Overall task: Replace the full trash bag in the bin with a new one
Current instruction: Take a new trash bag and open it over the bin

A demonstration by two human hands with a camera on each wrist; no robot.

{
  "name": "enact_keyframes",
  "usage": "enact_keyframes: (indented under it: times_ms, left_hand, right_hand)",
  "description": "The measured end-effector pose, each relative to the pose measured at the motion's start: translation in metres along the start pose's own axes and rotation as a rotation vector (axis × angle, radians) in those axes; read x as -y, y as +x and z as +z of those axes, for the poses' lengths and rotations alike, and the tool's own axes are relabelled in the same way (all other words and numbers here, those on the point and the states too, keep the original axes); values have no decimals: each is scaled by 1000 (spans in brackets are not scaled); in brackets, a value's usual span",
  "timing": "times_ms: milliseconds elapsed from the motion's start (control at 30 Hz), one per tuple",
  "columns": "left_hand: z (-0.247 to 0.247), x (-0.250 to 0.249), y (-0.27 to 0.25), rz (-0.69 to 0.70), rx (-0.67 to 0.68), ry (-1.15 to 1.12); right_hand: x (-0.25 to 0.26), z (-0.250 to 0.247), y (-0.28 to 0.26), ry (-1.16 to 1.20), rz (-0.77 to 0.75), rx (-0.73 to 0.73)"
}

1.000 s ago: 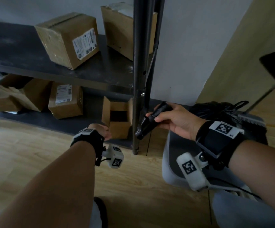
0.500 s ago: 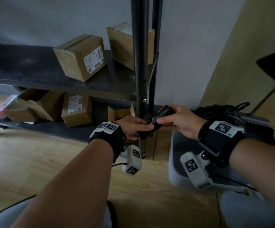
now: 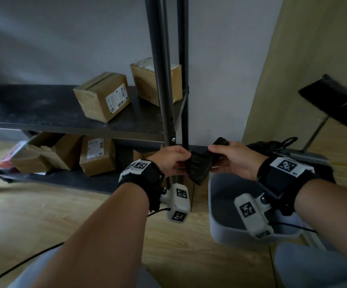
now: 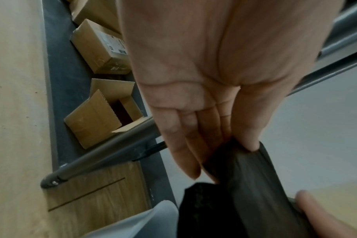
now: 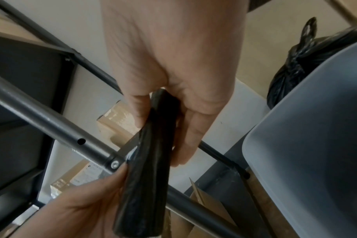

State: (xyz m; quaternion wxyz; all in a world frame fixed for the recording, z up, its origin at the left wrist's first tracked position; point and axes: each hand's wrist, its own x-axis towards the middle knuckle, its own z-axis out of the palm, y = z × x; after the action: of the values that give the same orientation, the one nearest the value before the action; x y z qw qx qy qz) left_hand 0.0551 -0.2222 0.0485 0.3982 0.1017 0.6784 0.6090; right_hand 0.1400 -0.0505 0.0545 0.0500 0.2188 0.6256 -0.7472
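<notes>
**Both hands on the new bag roll, above the bin**

Left fingers (image 4: 196, 154): thumb and fingertips pinch the loose black end of the trash bag roll (image 3: 199, 167). Fingers nearly straight, pressed together on the plastic.

Right fingers (image 5: 196, 128): curled around the upper part of the roll, thumb on one side, fingers on the other. The roll's top end pokes out behind the thumb in the head view.

Left hand (image 3: 168, 161) and right hand (image 3: 237, 159) are level, close together, with the roll stretched between them and a fold of plastic drooping beneath.

The roll hangs over the far left corner of the grey bin (image 3: 216, 204), not touching it. The bin stands on the wood floor (image 3: 44, 215); what shows of its inside has no liner.

Full trash bag (image 5: 291, 64): black, knotted at the top, sitting beyond the bin near the wall.

Just behind the hands: dark metal shelf post (image 3: 162, 80). Shelf unit (image 3: 44, 109) to the left carries cardboard boxes (image 3: 104, 96) on both levels; one small open box (image 4: 104, 112) sits on the bottom level near the post.
</notes>
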Motion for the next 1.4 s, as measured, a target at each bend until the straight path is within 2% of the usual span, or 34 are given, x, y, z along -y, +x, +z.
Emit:
enact_keyframes:
  times_ms: [200,333,433,767,933,1233,1400]
  left_hand:
    - [18,-17,-1,8,85,-79]
    - [24,-17,3,-7,150,75]
    - [26,-17,4,-24,135,148]
    - [50,-12,12,44,236,399]
    - [33,-15,12,14,164,523]
    - [-5,-25,-5,-49,101,491]
    - [-39,-18,-16,-150,32,466]
  right_hand:
    - [6,-4,-2,210,-19,-93]
    - [7,-12,1,148,-55,-141]
    - [4,-17,1,105,-64,-172]
    - [5,-13,2,138,-68,-106]
    - [4,-12,2,50,-75,-137]
    - [6,-21,-5,109,112,53]
    - [6,-20,-10,127,162,14]
